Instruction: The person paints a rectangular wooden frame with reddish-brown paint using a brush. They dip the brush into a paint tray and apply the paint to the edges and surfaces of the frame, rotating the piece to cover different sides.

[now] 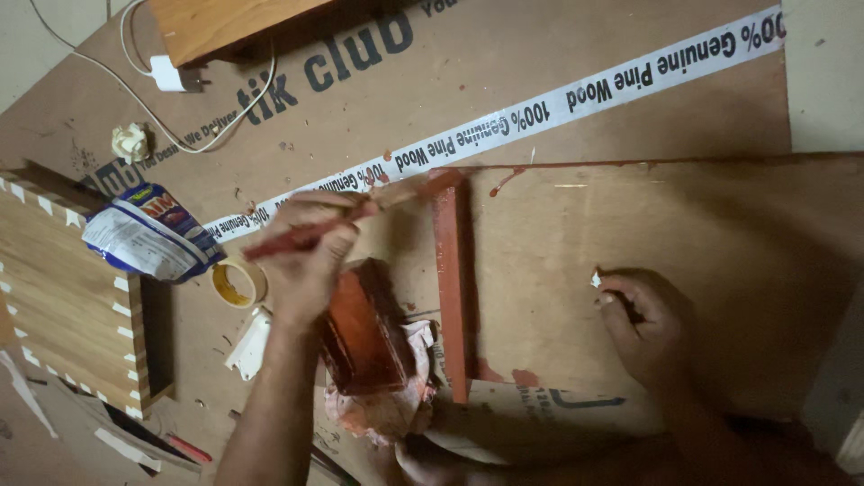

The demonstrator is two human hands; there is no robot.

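Note:
My left hand [304,263] grips a red-stained paintbrush [270,243]. Its bristle end lies on the top of a narrow red-brown painted wooden strip [452,288], which lies upright in view on a brown cardboard sheet [720,234]. Just below that hand a red-brown block [364,335] rests on a paint-stained rag [387,409]. My right hand [646,326] rests on the cardboard to the right of the strip. Its fingers are curled, with a small white piece [596,280] pinched at the fingertips.
A pale wooden box with finger joints [72,288] stands at the left, with a blue and white pouch [148,236] and a tape roll [238,283] beside it. A white charger with cable [167,74], crumpled paper [131,142] and a wooden board [225,22] lie at the top.

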